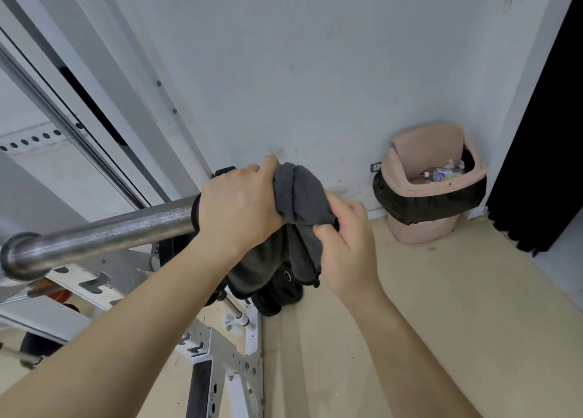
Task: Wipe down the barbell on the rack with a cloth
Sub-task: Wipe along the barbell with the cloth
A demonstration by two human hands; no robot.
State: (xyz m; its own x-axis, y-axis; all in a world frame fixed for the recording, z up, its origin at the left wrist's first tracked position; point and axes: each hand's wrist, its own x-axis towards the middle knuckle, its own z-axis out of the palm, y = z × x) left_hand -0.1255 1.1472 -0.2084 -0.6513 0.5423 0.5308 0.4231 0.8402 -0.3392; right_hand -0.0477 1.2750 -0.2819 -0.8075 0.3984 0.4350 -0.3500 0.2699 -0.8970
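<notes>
A steel barbell runs from the lower left toward the centre, resting on a white rack. A dark grey cloth is draped over the bar's end and hangs down below it. My left hand is wrapped around the bar and the cloth's left part. My right hand pinches the cloth's right side just beside it. The bar's tip under the cloth is hidden.
A pink waste bin with a black liner stands in the corner at the right. Black weight plates sit low beneath the cloth. A grey wall is close ahead, a black curtain at the far right, and a tan floor below.
</notes>
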